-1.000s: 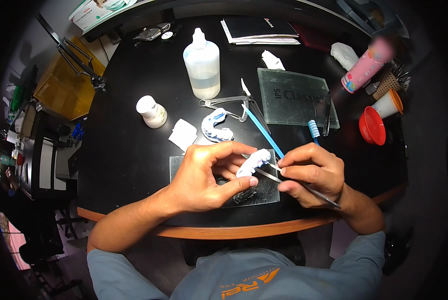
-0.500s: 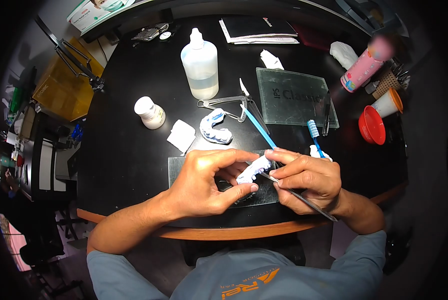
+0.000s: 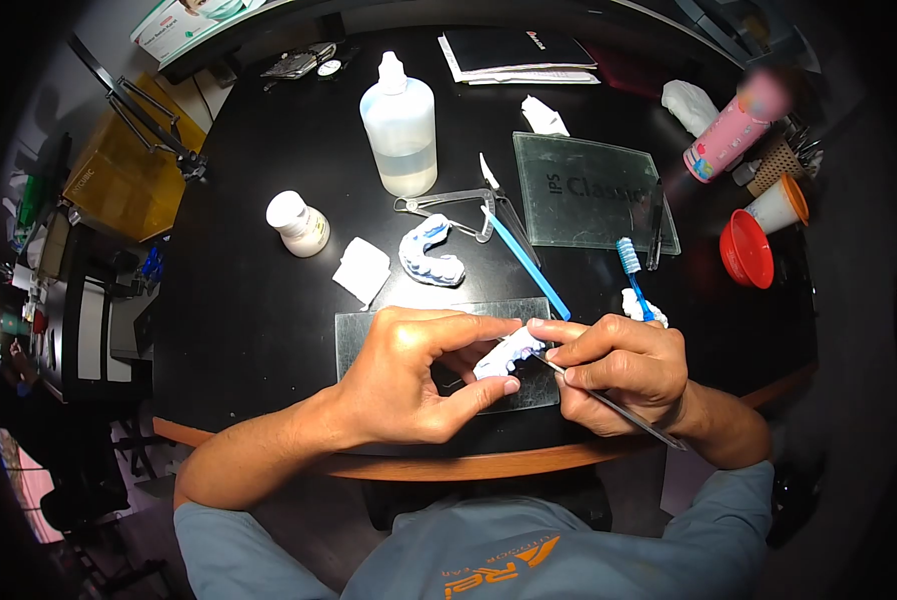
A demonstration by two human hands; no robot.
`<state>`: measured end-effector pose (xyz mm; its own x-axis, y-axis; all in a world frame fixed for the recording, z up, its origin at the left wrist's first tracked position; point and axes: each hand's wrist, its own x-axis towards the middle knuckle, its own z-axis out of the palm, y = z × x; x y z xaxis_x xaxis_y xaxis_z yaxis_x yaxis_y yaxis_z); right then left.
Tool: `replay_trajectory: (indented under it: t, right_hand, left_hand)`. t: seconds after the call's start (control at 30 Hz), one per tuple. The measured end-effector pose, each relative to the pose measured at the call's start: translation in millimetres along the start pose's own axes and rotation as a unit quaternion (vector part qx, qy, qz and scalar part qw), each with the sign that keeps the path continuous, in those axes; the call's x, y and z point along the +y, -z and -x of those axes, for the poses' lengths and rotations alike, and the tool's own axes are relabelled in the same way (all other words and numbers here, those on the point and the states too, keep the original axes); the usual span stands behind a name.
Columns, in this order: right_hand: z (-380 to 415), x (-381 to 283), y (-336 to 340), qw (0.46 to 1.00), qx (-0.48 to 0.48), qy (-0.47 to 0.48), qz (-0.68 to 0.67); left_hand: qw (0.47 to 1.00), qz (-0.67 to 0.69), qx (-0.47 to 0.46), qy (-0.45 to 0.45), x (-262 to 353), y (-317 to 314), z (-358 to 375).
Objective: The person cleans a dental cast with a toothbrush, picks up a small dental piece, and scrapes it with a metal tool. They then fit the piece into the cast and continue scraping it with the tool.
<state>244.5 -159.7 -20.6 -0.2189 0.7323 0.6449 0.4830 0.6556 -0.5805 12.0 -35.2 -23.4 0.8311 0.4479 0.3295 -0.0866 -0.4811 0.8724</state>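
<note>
Between the thumb and fingers of my left hand (image 3: 409, 372) is a white and pale-blue dental model (image 3: 507, 356), held tilted over a dark slab (image 3: 364, 345). My right hand (image 3: 624, 372) pinches a slim metal dental instrument (image 3: 624, 412). Its tip is at the right end of the model's teeth, and my right index fingertip rests by the model's upper edge. Just beyond my hands lies a second, horseshoe-shaped dental model (image 3: 434, 268), beside a folded white tissue (image 3: 363, 271) and a blue-handled tool (image 3: 525, 262).
A large clear squeeze bottle (image 3: 401, 130), a small white bottle (image 3: 299, 226) and metal calipers (image 3: 439, 203) stand or lie farther back. To the right are a glass plate (image 3: 589, 195), a blue toothbrush (image 3: 633, 268), a red bowl (image 3: 746, 250) and a pink bottle (image 3: 724, 138).
The model has tipped slightly in my left hand and sits a little lower. My right hand and the instrument have shifted slightly down and to the right, uncovering more of the blue-handled tool.
</note>
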Motion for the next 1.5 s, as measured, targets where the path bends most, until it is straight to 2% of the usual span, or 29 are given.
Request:
replay_trajectory:
  t: [0.8, 1.1, 1.5]
  right_hand:
    - [-0.7, -0.5, 0.5, 1.0, -0.016, 0.002, 0.021]
    - [2.0, 1.2, -2.2, 1.0, 0.013, -0.005, -0.006]
    - [0.2, 1.7, 0.6, 1.0, -0.021, 0.005, 0.003]
  left_hand:
    - [1.0, -0.013, -0.001, -0.003, 1.4, -2.5, -0.2]
    - [1.0, -0.011, -0.005, -0.002, 3.0, -1.4, -1.0]
    - [1.0, -0.011, -0.015, -0.003, 3.8, 0.4, -1.3]
